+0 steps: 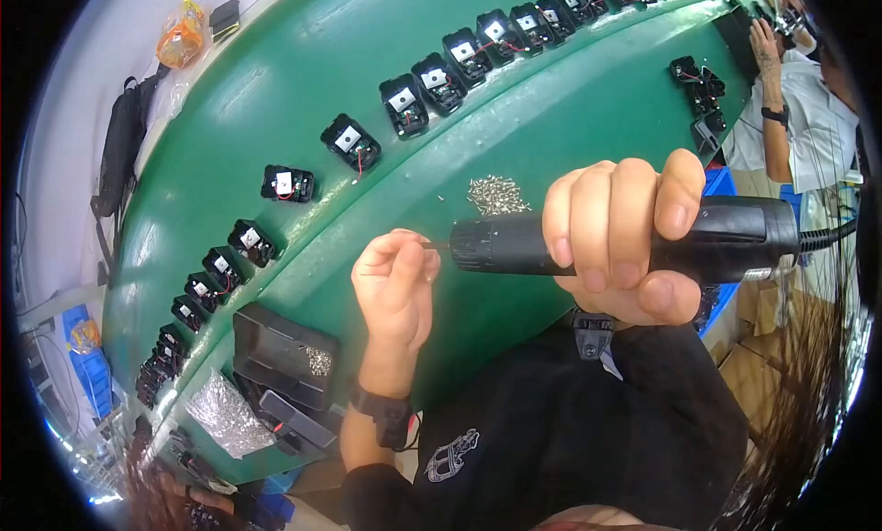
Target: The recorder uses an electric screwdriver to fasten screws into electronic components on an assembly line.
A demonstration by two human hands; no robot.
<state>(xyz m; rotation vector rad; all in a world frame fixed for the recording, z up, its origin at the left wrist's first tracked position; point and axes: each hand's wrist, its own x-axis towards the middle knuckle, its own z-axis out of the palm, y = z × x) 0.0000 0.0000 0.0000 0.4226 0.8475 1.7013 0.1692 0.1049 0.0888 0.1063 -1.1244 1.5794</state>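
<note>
An electric screwdriver [505,244] was held up above the green tabletop [230,173], the right hand [620,228] wrapped around its body and the left hand [395,288] pinching the tip of its bit [437,246]. Just beyond lay a heap of screws [497,197]; to the left stood an open black box [266,345] with more screws, beside a crinkled clear bag [225,416]. Farther off, a long line of open black cases [404,107] curved across; at far right sat a person in white [813,118]. The screwdriver lay nearly level, its long axis crosswise, bit pointing left, cord [822,241] trailing right. The screwdriver and right hand partly covered a blue crate [721,297]; whether the left fingertips hid a screw could not be told.
</note>
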